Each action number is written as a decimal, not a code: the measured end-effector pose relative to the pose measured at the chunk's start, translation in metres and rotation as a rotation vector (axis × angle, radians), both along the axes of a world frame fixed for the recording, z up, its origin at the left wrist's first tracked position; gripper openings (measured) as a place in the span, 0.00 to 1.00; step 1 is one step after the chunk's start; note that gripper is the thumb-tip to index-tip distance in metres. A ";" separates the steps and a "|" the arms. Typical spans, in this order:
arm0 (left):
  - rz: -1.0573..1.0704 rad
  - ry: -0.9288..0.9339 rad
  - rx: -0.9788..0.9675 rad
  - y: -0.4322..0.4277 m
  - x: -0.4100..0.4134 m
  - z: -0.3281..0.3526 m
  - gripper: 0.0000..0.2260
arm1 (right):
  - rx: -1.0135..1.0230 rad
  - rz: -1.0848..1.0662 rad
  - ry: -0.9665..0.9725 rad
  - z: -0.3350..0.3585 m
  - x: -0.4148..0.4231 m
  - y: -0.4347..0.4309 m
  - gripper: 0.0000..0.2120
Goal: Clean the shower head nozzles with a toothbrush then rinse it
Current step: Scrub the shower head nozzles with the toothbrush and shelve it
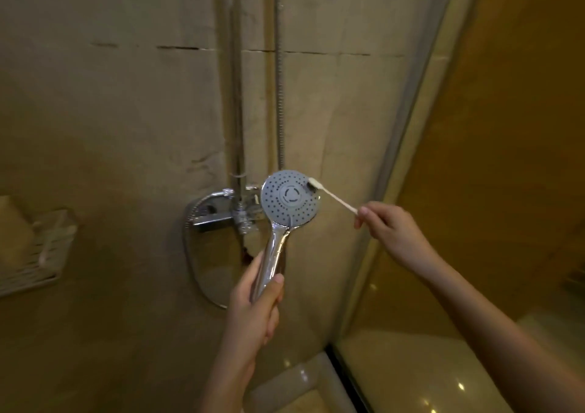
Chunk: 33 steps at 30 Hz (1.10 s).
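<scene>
The shower head (pixel 289 199) is held up in front of the tiled wall (pixel 126 112), just right of the tap (pixel 221 213), with its dotted grey face turned toward the person. The left hand (pixel 253 305) wraps around the lower part of the chrome handle (pixel 272 254), fingers and thumb curled round it in a full, firm-looking grip. The right hand (pixel 389 226) pinches the far end of a pale toothbrush (pixel 335 199) between thumb and fingertips, a narrow grip well back from the bristles. The brush head rests on the upper right edge of the face, so the scrubbing looks to be at the outer ring of nozzles.

Risks from here, as I judge them:
- Held so far back, the toothbrush has little leverage. A hard stroke could bend it, or the bristles could skid off the rim and miss the holes.
- The pinch is light, so a snag on a nozzle could twist the brush out of the fingers.
- The chrome handle is smooth and may be wet. Pushing sideways with the brush could turn the head in the left hand.
- The hose (pixel 279 96) hangs behind, and a tug on it could pull the face off angle.

A wire basket (pixel 34 254) sits on the wall at the left and a glass door (pixel 474 159) stands at the right.
</scene>
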<state>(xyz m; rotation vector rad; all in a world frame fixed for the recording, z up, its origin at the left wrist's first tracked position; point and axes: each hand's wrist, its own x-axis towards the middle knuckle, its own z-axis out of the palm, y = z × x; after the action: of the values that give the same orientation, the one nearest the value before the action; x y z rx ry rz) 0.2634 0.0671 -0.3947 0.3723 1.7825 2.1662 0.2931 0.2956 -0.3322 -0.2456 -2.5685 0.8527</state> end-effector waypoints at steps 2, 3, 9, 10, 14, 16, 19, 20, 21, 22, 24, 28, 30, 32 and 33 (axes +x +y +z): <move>-0.054 -0.015 -0.022 0.018 0.008 -0.002 0.22 | 0.034 -0.034 -0.051 0.000 0.017 0.006 0.14; -0.078 -0.023 -0.033 0.025 0.011 -0.003 0.22 | 0.062 -0.045 -0.085 -0.001 0.025 0.008 0.14; -0.146 0.015 -0.077 0.053 0.023 -0.008 0.23 | 0.168 -0.159 -0.130 0.002 0.058 0.024 0.12; -0.143 0.017 -0.080 0.055 0.024 -0.008 0.23 | 0.195 -0.144 -0.159 0.001 0.060 0.022 0.12; -0.176 0.019 -0.115 0.061 0.027 -0.005 0.24 | 0.157 -0.218 -0.071 0.004 0.062 0.030 0.12; -0.173 0.013 -0.151 0.059 0.029 -0.004 0.25 | 0.201 -0.204 -0.089 0.000 0.061 0.027 0.12; -0.153 0.024 -0.190 0.052 0.028 -0.006 0.27 | 0.253 -0.199 -0.144 -0.004 0.060 0.022 0.10; -0.159 0.029 -0.204 0.050 0.028 -0.008 0.27 | 0.232 -0.228 -0.127 -0.004 0.059 0.025 0.10; -0.168 0.032 -0.212 0.049 0.028 -0.009 0.28 | 0.213 -0.248 -0.112 -0.003 0.057 0.027 0.10; -0.168 0.034 -0.212 0.047 0.029 -0.009 0.28 | 0.205 -0.239 -0.115 -0.004 0.056 0.027 0.10; -0.132 0.032 -0.212 0.043 0.029 -0.010 0.29 | 0.232 -0.168 -0.169 -0.009 0.054 0.017 0.11; -0.097 0.089 -0.209 0.036 0.025 -0.010 0.30 | 0.184 -0.200 -0.137 -0.011 0.050 0.015 0.11; -0.080 0.120 -0.202 0.033 0.025 -0.009 0.30 | 0.166 -0.183 -0.136 -0.013 0.048 0.014 0.12; -0.052 0.112 -0.199 0.030 0.025 -0.009 0.31 | 0.198 -0.137 -0.171 -0.014 0.048 0.007 0.12; -0.048 0.112 -0.203 0.029 0.023 -0.009 0.31 | 0.202 -0.141 -0.167 -0.013 0.047 0.006 0.13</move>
<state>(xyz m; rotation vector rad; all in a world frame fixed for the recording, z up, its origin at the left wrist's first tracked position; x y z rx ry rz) 0.2868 0.0956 -0.4041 0.4900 2.0107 1.9440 0.3400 0.3017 -0.3455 -0.4462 -2.7285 0.5373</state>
